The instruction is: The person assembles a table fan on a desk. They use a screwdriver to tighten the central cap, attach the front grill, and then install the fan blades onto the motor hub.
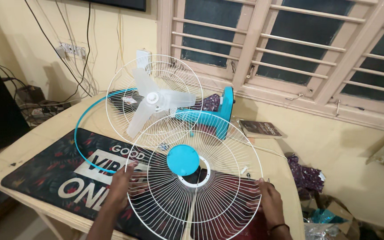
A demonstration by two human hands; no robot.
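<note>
Cream walls [32,26], barred window [290,40] — beige table [27,142].

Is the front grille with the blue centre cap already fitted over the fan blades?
No, both hands hold the front grille apart from the blades.

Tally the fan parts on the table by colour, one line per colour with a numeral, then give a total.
White: 2 – front grille held by left hand and right hand; rear grille
Translucent: 1 – blade set
Turquoise: 2 – rim ring, fan body
Total: 5
</note>
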